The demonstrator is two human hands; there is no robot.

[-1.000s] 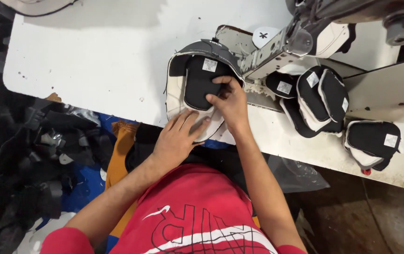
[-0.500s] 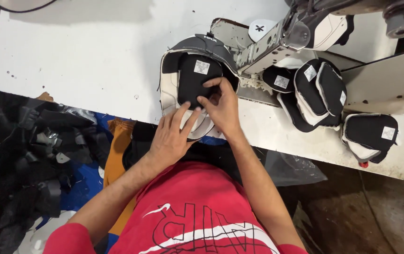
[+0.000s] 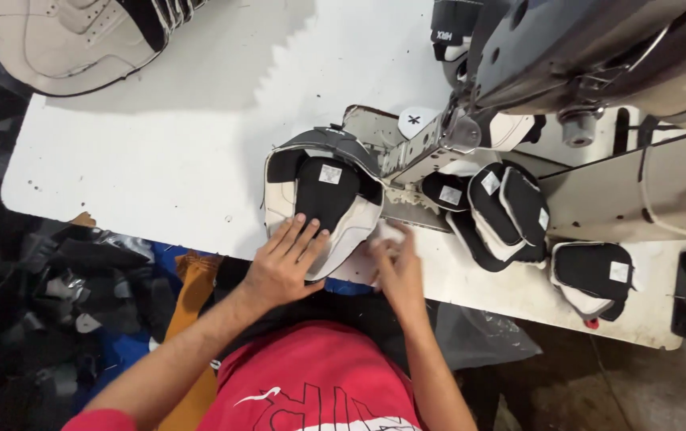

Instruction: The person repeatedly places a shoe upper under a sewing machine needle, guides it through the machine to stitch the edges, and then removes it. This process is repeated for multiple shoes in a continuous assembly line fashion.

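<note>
The left hand (image 3: 283, 267) lies flat, fingers spread, pinning the shoe upper (image 3: 323, 199) on the bench (image 3: 159, 160). The upper's long axis runs away from the person, toward the sewing machine (image 3: 519, 72). The right hand (image 3: 395, 263), fingers loosely curled, touches its near right edge, gripping nothing visible.

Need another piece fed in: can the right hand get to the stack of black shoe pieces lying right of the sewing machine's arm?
Probably yes. The right hand rests at the table edge, and the stack of black shoe pieces lies just beyond it on open tabletop with nothing between. The left hand presses the shoe upper.
</note>
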